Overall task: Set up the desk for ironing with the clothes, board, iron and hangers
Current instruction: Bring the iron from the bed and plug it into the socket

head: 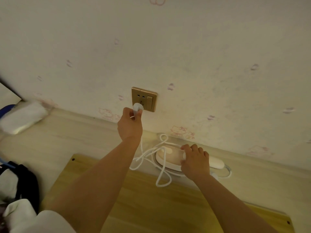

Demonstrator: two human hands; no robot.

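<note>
My left hand (130,125) is raised to the wall and pinches a white plug (137,107) at the lower holes of a gold wall socket (144,99). Its white cord (152,158) hangs down and loops over the far edge of a yellow wooden board (151,204). My right hand (195,161) rests on a white, pale-pink iron (165,157) that lies at the board's far edge against the wall. Whether the plug is fully in the socket, I cannot tell.
The board lies on a pale wooden desk (70,137). A white folded bundle (23,116) sits at the far left. Black and white clothes (18,187) are piled at the left edge. A white oblong object (217,163) lies behind the iron.
</note>
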